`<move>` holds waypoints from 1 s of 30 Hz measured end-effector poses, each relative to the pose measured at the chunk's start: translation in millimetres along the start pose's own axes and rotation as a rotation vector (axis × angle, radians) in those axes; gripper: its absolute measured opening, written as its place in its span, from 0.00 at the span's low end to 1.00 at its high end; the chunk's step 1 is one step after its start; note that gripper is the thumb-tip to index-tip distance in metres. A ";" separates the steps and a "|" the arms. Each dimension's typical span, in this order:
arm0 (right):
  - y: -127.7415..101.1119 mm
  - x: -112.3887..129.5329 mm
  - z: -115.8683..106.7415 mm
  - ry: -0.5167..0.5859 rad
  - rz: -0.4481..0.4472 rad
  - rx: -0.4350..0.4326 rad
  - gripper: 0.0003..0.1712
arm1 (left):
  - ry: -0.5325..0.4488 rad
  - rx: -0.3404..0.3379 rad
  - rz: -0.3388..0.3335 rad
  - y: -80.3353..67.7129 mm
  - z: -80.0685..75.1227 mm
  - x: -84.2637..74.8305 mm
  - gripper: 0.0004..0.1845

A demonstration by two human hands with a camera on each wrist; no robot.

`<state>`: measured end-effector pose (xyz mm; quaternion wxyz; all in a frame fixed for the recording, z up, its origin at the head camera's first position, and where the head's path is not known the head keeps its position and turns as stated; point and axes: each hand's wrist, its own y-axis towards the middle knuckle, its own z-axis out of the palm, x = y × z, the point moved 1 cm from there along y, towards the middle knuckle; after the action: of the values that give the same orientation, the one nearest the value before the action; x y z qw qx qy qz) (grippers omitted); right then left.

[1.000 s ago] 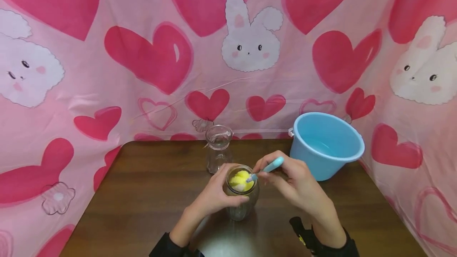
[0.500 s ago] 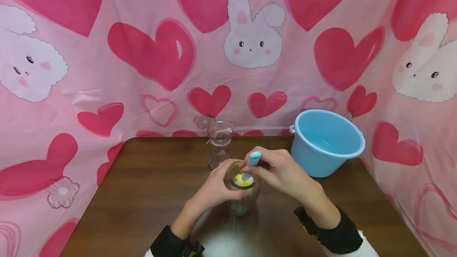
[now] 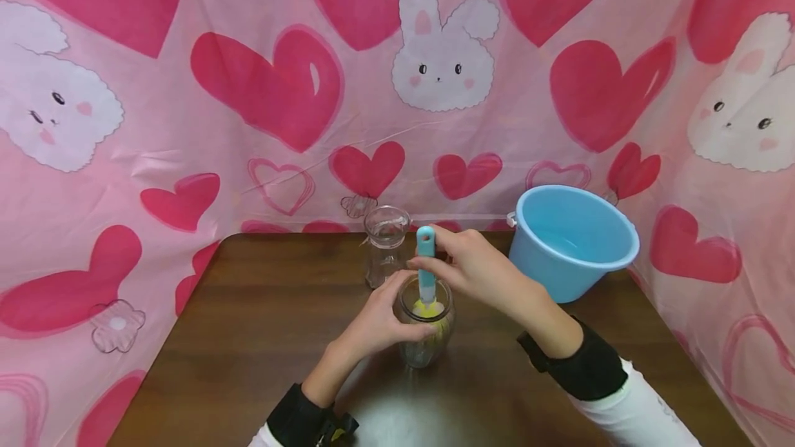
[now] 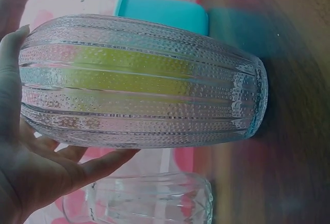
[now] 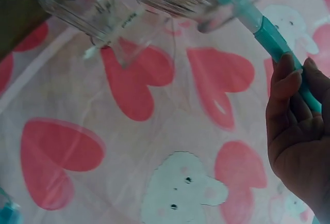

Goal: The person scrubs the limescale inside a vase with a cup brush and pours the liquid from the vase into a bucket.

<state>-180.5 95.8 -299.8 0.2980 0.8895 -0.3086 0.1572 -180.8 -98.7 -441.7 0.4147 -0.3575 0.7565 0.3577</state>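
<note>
A ribbed clear glass jar [image 3: 424, 354] stands on the table in front of the person. My left hand [image 3: 380, 319] grips it near the rim, thumb on the near side and fingers around the back. A bottle brush [image 3: 426, 245] with a light blue handle points down into the jar's mouth, almost upright. Its handle is pinched between the thumb and fingers of my right hand [image 3: 481, 269]. Through the glass in the left wrist view, the brush's yellow head [image 4: 131, 72] shows inside the jar. In the right wrist view the handle [image 5: 273, 38] slants out of the mouth.
A second clear glass vase [image 3: 386, 234] with a flared rim stands just behind the jar. At the back right sits a light blue bucket [image 3: 568, 278]. The dark wooden table [image 3: 248, 336] ends at a pink heart-patterned cloth [image 3: 298, 212].
The brush has swung from slanted to nearly upright, and its yellow head has sunk from the jar's mouth down inside. My right hand has shifted left and up; my left still holds the jar.
</note>
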 end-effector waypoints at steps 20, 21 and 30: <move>12.2 15.3 -16.9 -0.120 0.023 -0.016 0.14 | -0.009 0.007 -0.004 1.5 0.6 -0.6 0.40; 14.1 18.7 -20.4 -0.128 0.006 -0.036 0.15 | -0.004 0.007 0.002 1.8 0.6 -0.6 0.40; 13.8 14.7 -13.0 -0.067 0.133 -0.023 0.12 | 0.018 -0.005 0.010 2.4 1.5 -0.2 0.40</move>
<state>-179.5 88.6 -277.0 0.2866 0.8683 -0.3786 0.1433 -182.3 -96.2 -441.6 0.4054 -0.3580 0.7610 0.3582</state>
